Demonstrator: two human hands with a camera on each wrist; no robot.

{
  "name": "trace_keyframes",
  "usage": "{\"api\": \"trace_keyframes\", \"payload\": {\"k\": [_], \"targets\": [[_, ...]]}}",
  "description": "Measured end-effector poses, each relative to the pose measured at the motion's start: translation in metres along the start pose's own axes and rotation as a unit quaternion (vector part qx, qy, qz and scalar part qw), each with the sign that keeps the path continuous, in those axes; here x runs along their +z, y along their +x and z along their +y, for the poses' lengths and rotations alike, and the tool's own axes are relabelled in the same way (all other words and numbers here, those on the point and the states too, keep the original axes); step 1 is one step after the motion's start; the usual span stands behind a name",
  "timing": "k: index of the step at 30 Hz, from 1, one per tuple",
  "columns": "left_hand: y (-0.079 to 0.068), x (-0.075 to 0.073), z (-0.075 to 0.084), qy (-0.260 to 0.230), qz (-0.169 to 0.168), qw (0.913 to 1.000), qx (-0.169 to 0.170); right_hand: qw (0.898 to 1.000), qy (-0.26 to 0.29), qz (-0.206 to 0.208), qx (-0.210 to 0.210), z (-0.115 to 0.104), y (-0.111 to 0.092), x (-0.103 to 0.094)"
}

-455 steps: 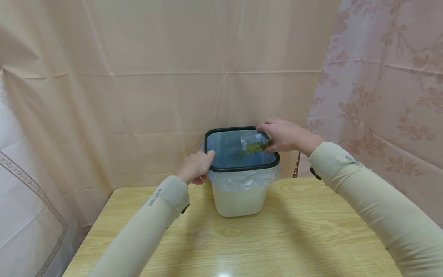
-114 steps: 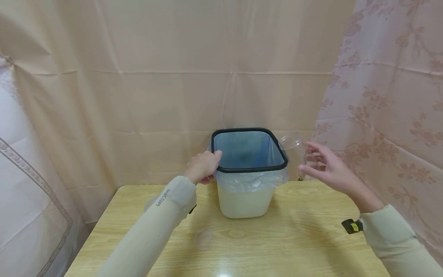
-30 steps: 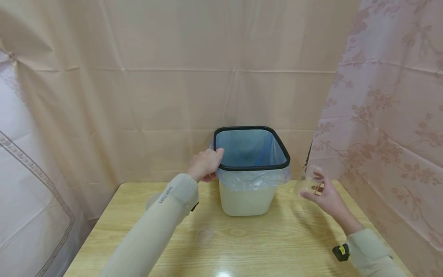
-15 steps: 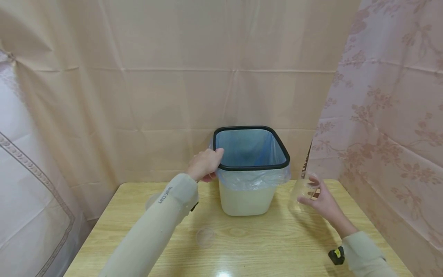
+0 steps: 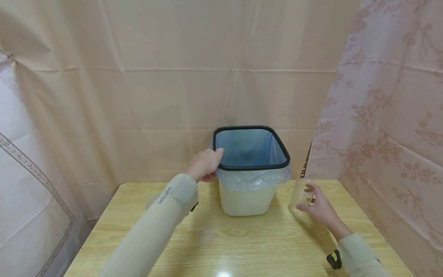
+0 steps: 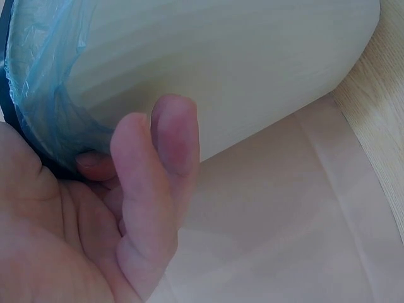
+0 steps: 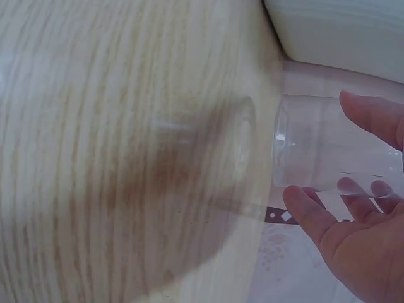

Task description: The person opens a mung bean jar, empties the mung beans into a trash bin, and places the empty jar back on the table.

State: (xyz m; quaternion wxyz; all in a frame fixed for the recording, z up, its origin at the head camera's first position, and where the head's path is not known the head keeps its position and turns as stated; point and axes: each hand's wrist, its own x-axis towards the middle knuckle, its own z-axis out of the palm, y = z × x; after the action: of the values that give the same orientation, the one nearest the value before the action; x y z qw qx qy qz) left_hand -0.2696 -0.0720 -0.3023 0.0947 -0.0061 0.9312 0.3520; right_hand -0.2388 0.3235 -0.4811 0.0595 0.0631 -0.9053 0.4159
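A cream trash bin (image 5: 245, 203) with a black rim and a bluish plastic liner stands upright on the table. My left hand (image 5: 204, 163) grips its left rim, thumb on top. In the left wrist view the index fingertip presses the liner (image 6: 53, 104) below the rim, while two other fingers (image 6: 148, 208) stick out from the wall. To the bin's right, my right hand (image 5: 320, 206) holds a clear jar (image 5: 299, 194) between thumb and fingers. The jar looks empty and upright. In the right wrist view, the jar's base (image 7: 278, 142) is just above the tabletop, with its reflection below.
A clear round disc, like a lid, (image 5: 205, 237) lies on the wooden table (image 5: 242, 250) in front of the bin. Another pale translucent thing (image 5: 151, 200) is partly hidden behind my left forearm. Curtains hang behind (image 5: 166, 96) and at the right (image 5: 387, 127).
The green beans seen pouring earlier have left the jar. My right hand has carried the emptied jar right of the bin and lowered it towards the table. The left hand stays on the rim.
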Motion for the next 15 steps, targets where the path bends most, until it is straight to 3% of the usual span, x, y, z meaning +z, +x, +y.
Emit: {"api": "trace_keyframes", "payload": {"k": [15], "targets": [[-0.0015,-0.0004,0.0004,-0.006,0.0,1.0,0.002,1.0,0.025,0.004,0.011,0.0089,-0.0012,0.0056]]}}
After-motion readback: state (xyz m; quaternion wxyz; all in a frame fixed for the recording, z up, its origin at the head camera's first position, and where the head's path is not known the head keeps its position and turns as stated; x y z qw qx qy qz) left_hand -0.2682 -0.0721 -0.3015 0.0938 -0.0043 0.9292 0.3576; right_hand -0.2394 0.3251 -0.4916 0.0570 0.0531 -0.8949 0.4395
